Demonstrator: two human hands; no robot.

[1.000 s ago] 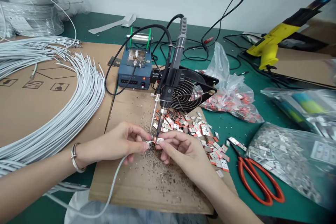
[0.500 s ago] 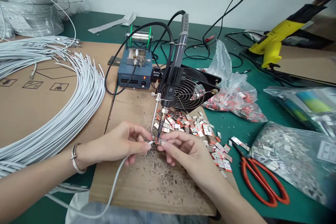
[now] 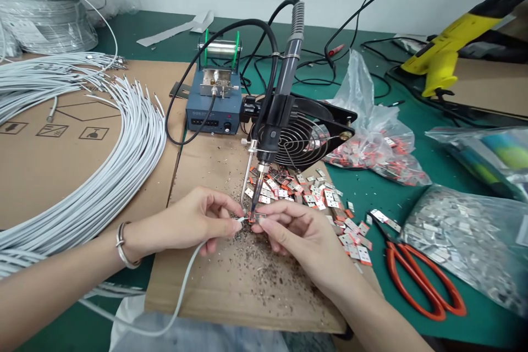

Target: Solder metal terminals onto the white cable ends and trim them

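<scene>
The soldering iron (image 3: pixel 272 135) leans tip-down over a cardboard sheet (image 3: pixel 193 297), fixed in a stand, which seems to be why both hands are free to bring the work to it. The left hand (image 3: pixel 192 223), just left of the iron's tip, pinches the end of a white cable (image 3: pixel 185 278) between thumb and fingertips. The right hand (image 3: pixel 301 228), just right of the tip, has thumb and fingers clamped on a small metal tab (image 3: pixel 259 215). Cable end and tab meet right under the tip — whether they are joined is too small to tell.

A thin metal tube (image 3: pixel 247 179) comes down beside the iron, probably to feed solder to the same spot. The fan (image 3: pixel 295 146) sits behind the iron, likely to draw off fumes, and the heap of tabs (image 3: pixel 330 201) lies to its right, handy for the right hand. The cable bundle (image 3: pixel 136 159) is well to its left.

Compared with a second ago, the hands keep the same grip at the tip; the view has shifted slightly, and the small light (image 3: pixel 229 116) on the blue box (image 3: pixel 198 113) behind the iron looks dimmer.
</scene>
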